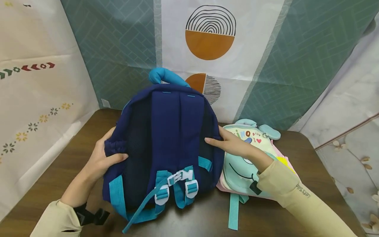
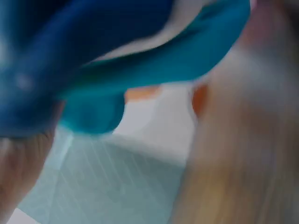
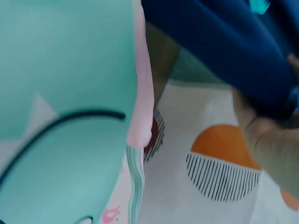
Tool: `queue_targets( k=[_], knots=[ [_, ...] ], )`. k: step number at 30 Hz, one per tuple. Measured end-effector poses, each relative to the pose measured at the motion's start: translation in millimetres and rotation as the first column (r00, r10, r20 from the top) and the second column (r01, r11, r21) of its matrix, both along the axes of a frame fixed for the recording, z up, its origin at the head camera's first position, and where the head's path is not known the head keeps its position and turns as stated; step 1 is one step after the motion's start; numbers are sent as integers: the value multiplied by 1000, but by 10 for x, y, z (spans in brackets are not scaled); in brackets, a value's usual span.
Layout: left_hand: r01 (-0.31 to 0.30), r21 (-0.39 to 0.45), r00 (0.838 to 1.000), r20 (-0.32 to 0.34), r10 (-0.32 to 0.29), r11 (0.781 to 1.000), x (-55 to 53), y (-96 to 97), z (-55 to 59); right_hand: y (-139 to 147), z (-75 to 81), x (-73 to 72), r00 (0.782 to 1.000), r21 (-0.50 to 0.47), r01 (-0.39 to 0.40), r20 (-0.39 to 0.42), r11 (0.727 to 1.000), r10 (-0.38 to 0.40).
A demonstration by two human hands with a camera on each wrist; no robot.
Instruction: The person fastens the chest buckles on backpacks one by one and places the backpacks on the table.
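A navy child's backpack [image 1: 165,131] stands upright over the table, its padded back and shoulder straps turned toward me. My left hand [image 1: 102,159] grips its left side, thumb on the back panel and fingers hidden behind. On the opposite side my right hand [image 1: 235,143] holds the edge the same way, thumb across the panel. A white chest buckle [image 1: 180,176] is fastened low between the straps, and a loose turquoise webbing end hangs down. From behind the top sticks out a turquoise stuffed piece [image 1: 168,76]. In the left wrist view the backpack [image 2: 93,37] is blurred.
A mint and pink backpack [image 1: 237,171] with a smiling face lies on the right, partly under my right forearm. One strap [image 1: 233,210] trails toward the front of the brown wooden table [image 1: 319,184]. Patterned cloth [image 1: 124,42] hangs behind and at the sides.
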State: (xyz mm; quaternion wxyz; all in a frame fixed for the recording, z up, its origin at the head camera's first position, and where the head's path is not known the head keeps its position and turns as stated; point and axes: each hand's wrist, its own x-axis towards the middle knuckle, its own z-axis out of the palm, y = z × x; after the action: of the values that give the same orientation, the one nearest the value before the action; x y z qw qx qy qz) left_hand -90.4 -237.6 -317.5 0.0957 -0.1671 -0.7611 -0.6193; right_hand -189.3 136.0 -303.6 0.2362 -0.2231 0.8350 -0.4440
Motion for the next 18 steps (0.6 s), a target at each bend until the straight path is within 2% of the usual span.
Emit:
queue_targets(
  k=[1,2,4,5,7,11,13,16,18],
  knots=[
    [-33,-106,999,39,38,994,-57,-38,-20,-10,-8,27,1000,14,19,-1,1000,-19],
    [-57,-202,995,68,72,978,-114,-76,-48,-25,-16,53,999,24,36,-4,999,-36],
    [-91,-386,982,119,147,918,-207,-133,-109,-64,-29,108,997,57,71,-14,996,-70],
    [-88,-440,977,137,163,894,-251,-155,-146,-91,-36,127,997,74,78,-25,994,-76],
    [-93,-496,972,144,187,863,-329,-176,-227,-145,-52,154,995,123,92,-55,988,-86],
    [-132,-538,969,106,222,832,-454,-172,-343,-229,-85,112,991,193,121,-73,974,-109],
    [-143,-556,969,89,230,819,-524,-155,-382,-245,-93,45,992,206,122,-45,971,-116],
    [-124,-593,972,89,218,796,-629,-123,-446,-236,-97,-77,995,234,99,6,967,-103],
    [-122,-626,975,71,211,770,-691,-101,-502,-223,-99,-147,995,255,79,41,964,-92]
  ],
)
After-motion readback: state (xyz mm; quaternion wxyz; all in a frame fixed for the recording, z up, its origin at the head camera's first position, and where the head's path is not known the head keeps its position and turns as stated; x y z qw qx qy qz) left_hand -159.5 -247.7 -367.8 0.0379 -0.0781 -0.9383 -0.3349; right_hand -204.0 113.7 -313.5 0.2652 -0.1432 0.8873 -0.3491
